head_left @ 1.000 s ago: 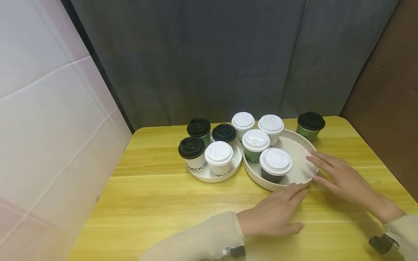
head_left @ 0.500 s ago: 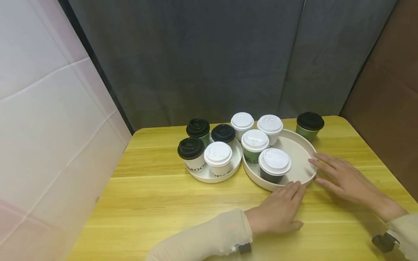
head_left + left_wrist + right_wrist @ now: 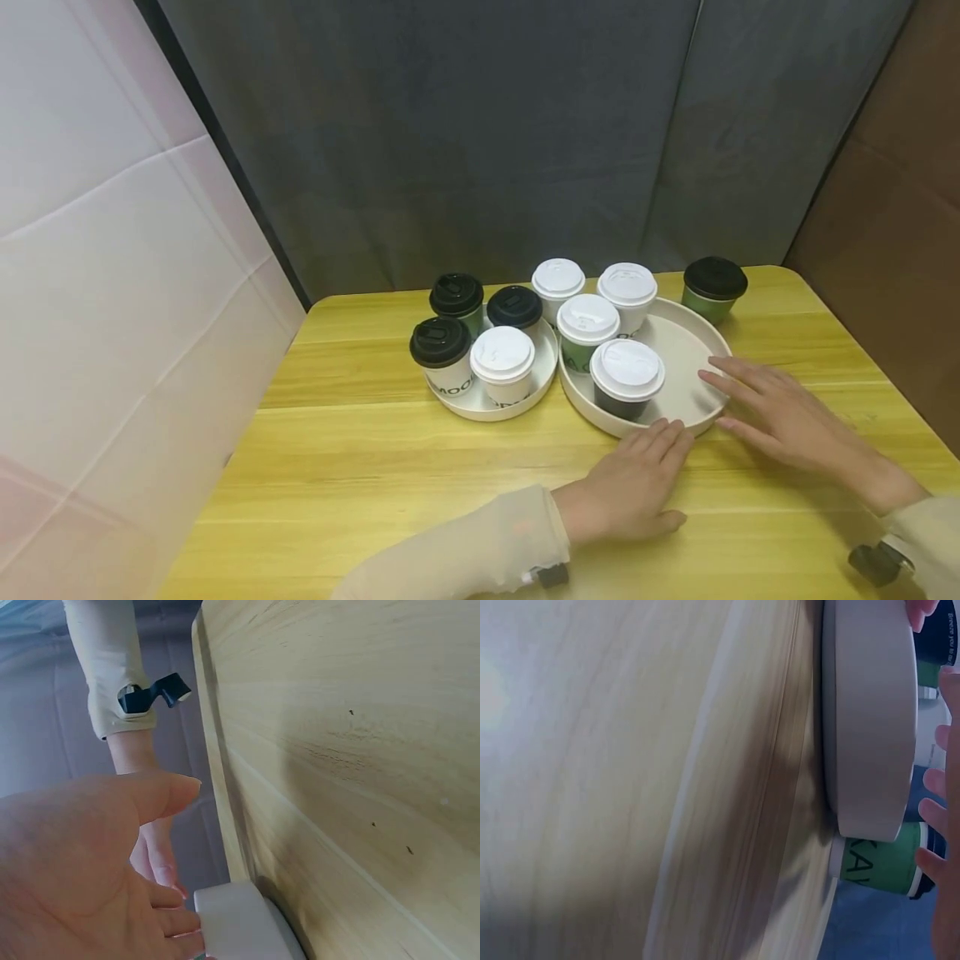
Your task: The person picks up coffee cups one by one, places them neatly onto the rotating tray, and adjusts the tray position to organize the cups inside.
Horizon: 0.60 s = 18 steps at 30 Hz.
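Observation:
In the head view my left hand (image 3: 633,487) has its fingers extended against the near rim of the larger cream round tray (image 3: 690,375). The left wrist view shows its fingertips at the tray's side wall (image 3: 244,922). My right hand (image 3: 787,417) is spread at the tray's right edge, fingertips over the rim; whether they touch is unclear. On this tray stand a dark paper coffee cup (image 3: 624,402) in front, a green one (image 3: 579,354) and a pale one (image 3: 633,318), all with white lids. The tray's right part is bare.
A smaller round tray (image 3: 483,413) adjoins on the left, with several black- and white-lidded cups. Another white-lidded cup (image 3: 558,279) stands behind where the trays meet; its base is hidden. A black-lidded green cup (image 3: 708,307) stands on the table (image 3: 360,475) at back right.
The larger tray has turned slightly: its front dark cup has shifted left and its back pale cup right. My left hand has slid slightly left along the rim. The smaller tray has not moved.

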Available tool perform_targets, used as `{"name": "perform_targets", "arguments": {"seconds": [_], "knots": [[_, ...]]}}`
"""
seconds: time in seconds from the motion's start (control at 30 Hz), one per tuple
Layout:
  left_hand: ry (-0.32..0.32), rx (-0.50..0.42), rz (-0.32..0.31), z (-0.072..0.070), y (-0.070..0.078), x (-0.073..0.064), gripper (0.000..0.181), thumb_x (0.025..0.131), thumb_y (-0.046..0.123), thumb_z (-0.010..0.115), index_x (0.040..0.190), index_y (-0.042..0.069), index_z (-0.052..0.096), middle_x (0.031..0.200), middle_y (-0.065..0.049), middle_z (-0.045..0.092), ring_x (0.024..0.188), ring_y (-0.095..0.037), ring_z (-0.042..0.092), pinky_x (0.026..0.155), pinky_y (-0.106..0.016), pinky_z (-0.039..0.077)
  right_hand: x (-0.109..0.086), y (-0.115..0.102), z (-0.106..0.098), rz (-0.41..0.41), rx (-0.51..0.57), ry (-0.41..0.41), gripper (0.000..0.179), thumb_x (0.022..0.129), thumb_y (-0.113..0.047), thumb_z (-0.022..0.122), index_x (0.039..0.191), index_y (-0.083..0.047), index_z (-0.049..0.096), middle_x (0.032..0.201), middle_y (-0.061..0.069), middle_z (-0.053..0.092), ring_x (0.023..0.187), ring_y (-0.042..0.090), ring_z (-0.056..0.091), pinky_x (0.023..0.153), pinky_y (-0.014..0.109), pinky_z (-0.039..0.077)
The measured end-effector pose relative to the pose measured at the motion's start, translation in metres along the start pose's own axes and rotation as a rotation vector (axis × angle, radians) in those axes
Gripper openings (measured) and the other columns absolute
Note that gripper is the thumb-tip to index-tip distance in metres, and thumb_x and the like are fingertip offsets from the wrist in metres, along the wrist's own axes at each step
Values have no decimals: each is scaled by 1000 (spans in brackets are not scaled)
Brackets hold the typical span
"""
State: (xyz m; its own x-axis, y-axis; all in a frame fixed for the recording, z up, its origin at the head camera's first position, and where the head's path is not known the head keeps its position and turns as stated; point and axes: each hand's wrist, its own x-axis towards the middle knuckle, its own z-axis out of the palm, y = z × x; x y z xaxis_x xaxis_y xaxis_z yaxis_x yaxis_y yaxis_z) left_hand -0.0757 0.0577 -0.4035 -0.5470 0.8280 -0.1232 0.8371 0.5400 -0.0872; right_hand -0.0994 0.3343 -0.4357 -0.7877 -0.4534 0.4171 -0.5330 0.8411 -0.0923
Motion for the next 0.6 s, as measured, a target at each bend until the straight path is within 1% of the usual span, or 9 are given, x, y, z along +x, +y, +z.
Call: {"name": "perform_targets", "arguments": {"seconds": [0.1,0.27,0.43,0.6], "knots": [[6,17,-11,1,-2,-4,92,93,63,51,160,12,12,167,-3,18,155,-21,17,127,-31,20,1,-2,2,-6,2,5,73,83,-32,76,149,-25,46,153,8,47,135,27,45,123,16,7],[31,50,-33,2,-3,-12,93,91,64,54,159,12,17,165,-5,24,154,-22,23,127,-33,21,4,-7,3,-11,7,9,74,82,-32,77,148,-25,46,150,8,49,132,28,47,122,13,5],[19,64,-56,3,-6,-18,94,90,65,55,159,13,17,164,-5,24,154,-22,23,126,-33,22,5,-11,5,-20,7,8,74,81,-33,78,148,-27,47,149,7,51,131,28,47,122,14,7],[19,79,-72,4,-10,-22,94,89,65,55,158,13,18,163,-6,27,152,-22,25,126,-33,22,7,-16,6,-39,17,5,73,81,-33,78,147,-25,48,149,8,51,134,24,45,120,9,3]]}}
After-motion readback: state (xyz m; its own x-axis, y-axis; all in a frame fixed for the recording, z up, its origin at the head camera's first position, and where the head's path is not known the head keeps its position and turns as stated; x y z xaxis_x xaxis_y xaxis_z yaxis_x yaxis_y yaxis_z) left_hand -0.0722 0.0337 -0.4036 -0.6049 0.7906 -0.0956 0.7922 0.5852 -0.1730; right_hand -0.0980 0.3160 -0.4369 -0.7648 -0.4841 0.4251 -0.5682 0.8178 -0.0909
